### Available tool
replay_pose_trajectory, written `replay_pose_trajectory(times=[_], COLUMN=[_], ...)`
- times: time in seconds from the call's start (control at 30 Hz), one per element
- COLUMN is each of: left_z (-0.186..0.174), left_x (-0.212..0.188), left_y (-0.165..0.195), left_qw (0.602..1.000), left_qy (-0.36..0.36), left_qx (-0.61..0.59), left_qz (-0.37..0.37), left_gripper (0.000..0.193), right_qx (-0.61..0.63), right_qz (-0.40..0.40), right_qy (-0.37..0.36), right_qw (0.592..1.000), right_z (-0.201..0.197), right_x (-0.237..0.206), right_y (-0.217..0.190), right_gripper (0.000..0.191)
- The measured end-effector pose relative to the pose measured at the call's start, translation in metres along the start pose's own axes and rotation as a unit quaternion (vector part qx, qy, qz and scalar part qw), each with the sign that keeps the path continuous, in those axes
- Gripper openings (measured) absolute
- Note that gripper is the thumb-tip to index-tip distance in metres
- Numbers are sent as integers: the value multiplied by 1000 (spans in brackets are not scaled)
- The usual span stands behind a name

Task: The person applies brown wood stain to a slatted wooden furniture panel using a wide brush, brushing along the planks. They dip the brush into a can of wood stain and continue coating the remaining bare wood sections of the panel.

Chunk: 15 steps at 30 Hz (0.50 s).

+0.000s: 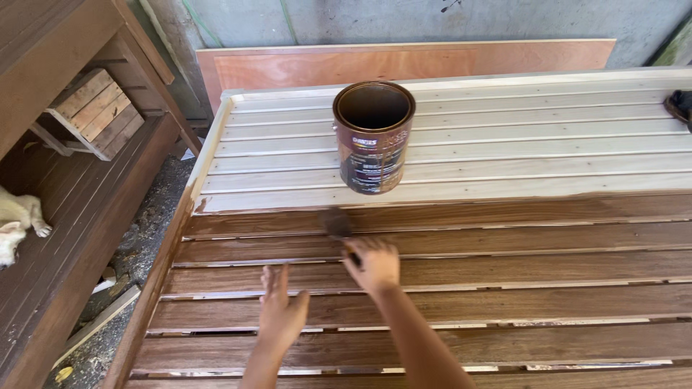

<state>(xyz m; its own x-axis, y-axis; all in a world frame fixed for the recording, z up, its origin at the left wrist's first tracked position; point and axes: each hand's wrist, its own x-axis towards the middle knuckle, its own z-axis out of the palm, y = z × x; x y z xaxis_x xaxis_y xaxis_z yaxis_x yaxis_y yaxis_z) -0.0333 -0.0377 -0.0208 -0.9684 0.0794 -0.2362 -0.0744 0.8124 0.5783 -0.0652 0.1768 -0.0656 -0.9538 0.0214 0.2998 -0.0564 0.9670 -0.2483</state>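
Your right hand (375,265) grips blurred brush (337,225) on stained slats (504,274); left hand (280,311) hovers fingers spread, empty; open can (373,137) beyond.

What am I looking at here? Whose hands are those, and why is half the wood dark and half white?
The one picture comes from a camera worn on a person's head, looking down, so these are that person's own hands. The right hand holds a paintbrush against a big slatted wooden panel. The left hand is open, holding nothing, over the dark boards. The near boards are dark brown; the far ones are pale bare wood. An open can stands on the pale part. At the left edge, a light-coloured animal lies on a brown bench.
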Motion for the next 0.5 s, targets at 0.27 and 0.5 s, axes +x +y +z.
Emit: replay_pose_trajectory(times=[0.27,0.5], left_z=[139,252], left_x=[-16,-39], left_y=[128,261], left_qw=[994,987], left_qy=[-24,-108], left_qx=[-62,-37], left_qz=[88,113], left_gripper=[78,78], right_qx=[-10,-72], right_qz=[176,284], right_qy=[145,197], right_qw=[974,936], right_z=[-72,-155], right_x=[-89,-163], right_y=[228,449], right_gripper=[30,31])
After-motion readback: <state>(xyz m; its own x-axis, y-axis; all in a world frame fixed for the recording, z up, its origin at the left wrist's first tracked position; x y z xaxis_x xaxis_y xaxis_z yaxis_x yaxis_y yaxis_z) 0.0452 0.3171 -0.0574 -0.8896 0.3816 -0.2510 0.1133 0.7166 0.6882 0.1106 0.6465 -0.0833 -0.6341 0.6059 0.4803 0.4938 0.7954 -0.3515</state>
